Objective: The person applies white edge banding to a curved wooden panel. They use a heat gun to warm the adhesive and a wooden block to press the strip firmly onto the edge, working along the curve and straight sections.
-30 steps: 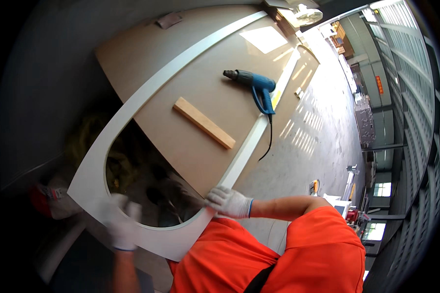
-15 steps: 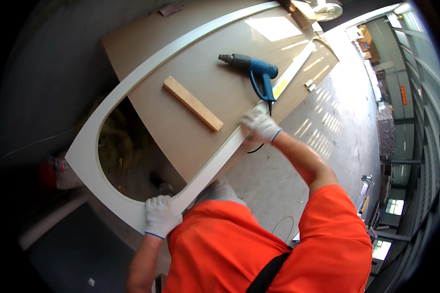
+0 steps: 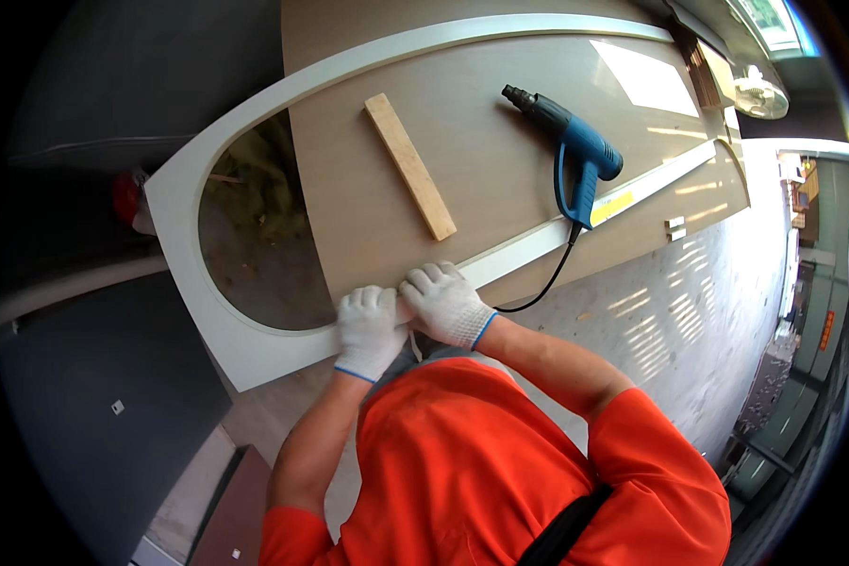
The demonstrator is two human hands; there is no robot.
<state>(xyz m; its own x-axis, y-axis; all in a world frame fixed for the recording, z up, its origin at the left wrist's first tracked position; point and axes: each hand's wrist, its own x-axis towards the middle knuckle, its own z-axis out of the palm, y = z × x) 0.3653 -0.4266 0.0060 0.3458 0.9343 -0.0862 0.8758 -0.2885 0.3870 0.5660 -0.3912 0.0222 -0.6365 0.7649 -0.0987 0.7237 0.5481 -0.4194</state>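
A white frame [image 3: 181, 226] with a curved outline and a rounded opening at its left end lies across a brown board [image 3: 349, 217]. On its near rail, my left hand [image 3: 369, 330] and my right hand [image 3: 446, 304] sit side by side, almost touching. Both wear white knit gloves with blue cuffs, and their fingers curl over the rail. Beyond my right hand a blue heat gun [image 3: 575, 141] rests on the board, its handle at the near rail and its black cord hanging over the edge. A short wooden block [image 3: 408, 165] lies on the board inside the frame.
Yellowish loose material [image 3: 259, 179] shows below through the frame's left opening. Two small white pieces [image 3: 675, 228] lie near the board's right edge. A dark grey panel [image 3: 104, 415] is at lower left. At the far right stands a round clear-shaded lamp or fan [image 3: 759, 94].
My right hand has slid left along the near rail, coming beside my left hand. My left hand has shifted right along the rail. The view has turned, moving the heat gun rightward in the picture.
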